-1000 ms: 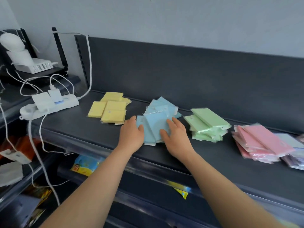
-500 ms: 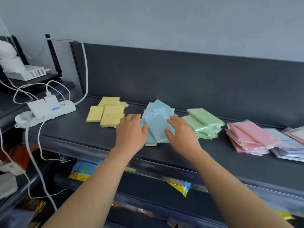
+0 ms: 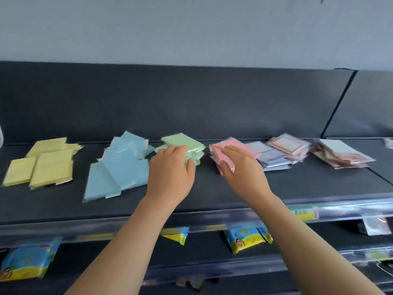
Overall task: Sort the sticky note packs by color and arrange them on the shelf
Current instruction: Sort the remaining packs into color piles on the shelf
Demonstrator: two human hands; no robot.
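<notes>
Head view only. Looked down on a dark shelf [image 3: 212, 194] with piles in a row: yellow packs [image 3: 46, 165] far left, blue packs [image 3: 119, 167] fanned out next, green packs [image 3: 185, 140] in the middle, pink packs [image 3: 236, 143] just right of them, then pale lilac packs [image 3: 263, 149], red-bordered packs [image 3: 287, 143] and a last mixed pile [image 3: 340, 154] well to the right.

Found the left hand [image 3: 170, 167] curled over the green packs, fingers on top and thumb against the near right corner; seemingly clamped on the pile, though smeared by motion blur. Found the right hand [image 3: 240, 167] pinching the pink packs, fingers flat over the top, thumb tucked at the near edge.

Judged the step as squaring up the green and pink piles side by side. Called for a squeeze from two sides of each pile, not a push from above, given likely slippery wrappers. Called also for keeping the pink clear of the lilac packs touching its right flank.

Noted the edges: back panel [image 3: 191, 103] close behind every pile, so little room rearwards; front lip [image 3: 212, 218] well apart from the piles, with bare shelf between, good for drawing a pile forward. Noted a narrow gap between green and pink, blue just beside green on the left, and a wider bare strip between yellow and blue. Rated the fanned blue packs as untidy, needing a later pass.
</notes>
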